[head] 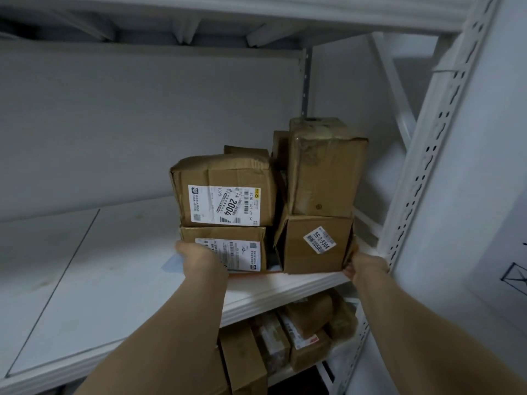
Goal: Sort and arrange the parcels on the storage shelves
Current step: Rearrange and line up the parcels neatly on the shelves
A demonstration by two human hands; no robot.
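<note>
You have the parcels bunched at the right end of the shelf point(114, 266), about two o'clock from where your arms come in, close to the upright post point(427, 155). How they stand tells why: two short stacks side by side and touching, labels turned out to you so each can be read without lifting. The lower left box point(228, 249) carries the 2004 box point(225, 192) squarely. At its three o'clock, the lower right box point(316, 249) carries the tall box point(325, 166), which stands on end and is, I judge, the likeliest to tip. Your left hand point(196, 255) lies on the front of the lower left box near its nine o'clock edge. Its fingers are hidden behind the back of the hand, so I cannot tell whether it is grasping or only pressing. Your right hand point(362, 266) is at the five o'clock corner of the lower right box, fingers curled onto that corner and grasping it. Holding low at the two outer ends makes sense: it should let you square or slide both stacks as one block without disturbing the upper boxes, so keep the push level. More parcels point(299, 332) lie crowded on the shelf below, at six o'clock
</note>
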